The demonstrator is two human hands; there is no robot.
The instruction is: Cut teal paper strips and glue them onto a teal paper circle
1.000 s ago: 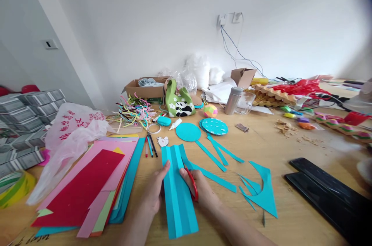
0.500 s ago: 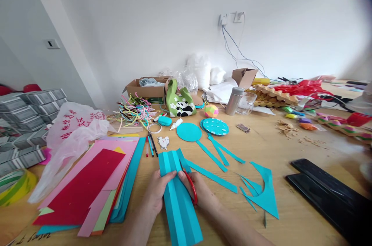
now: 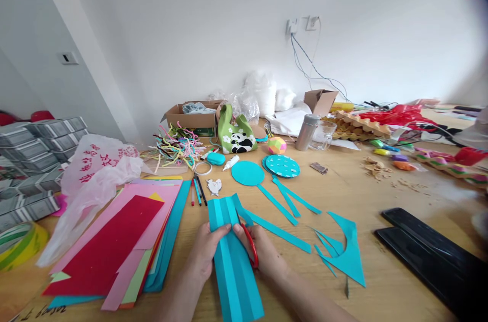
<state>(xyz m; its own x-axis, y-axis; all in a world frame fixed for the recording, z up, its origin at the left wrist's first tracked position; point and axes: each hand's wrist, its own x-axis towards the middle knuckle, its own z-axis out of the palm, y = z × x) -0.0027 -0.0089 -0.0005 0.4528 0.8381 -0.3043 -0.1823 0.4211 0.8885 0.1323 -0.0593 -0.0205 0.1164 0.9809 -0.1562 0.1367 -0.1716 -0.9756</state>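
A blue sheet of paper (image 3: 237, 281) with lengthwise folds is held up between my hands over the table. My left hand (image 3: 208, 248) pinches its left edge, thumb on top. With my right hand (image 3: 261, 248) I hold red-handled scissors (image 3: 250, 244), their blades at the sheet's right side; my right thumb also presses on the paper. The blades are partly hidden by the paper, where a narrow strip stands off the right edge. Cut blue strips (image 3: 282, 231), a blue paper circle (image 3: 247, 173) and a curved blue offcut (image 3: 348, 251) lie beyond and to the right.
Coloured paper sheets (image 3: 110, 246) are stacked at the left beside a plastic bag (image 3: 95, 174). Several pens (image 3: 197, 191) lie behind my hands. A steel flask (image 3: 308, 132) and a green panda bag (image 3: 237, 131) stand further back. Black phone-like slabs (image 3: 423, 256) are at the right.
The strip at the sheet's right edge has shifted slightly, and the scissors' blades sit a little differently. Both hands stay almost in place, and the sheet's lower end has moved slightly left.
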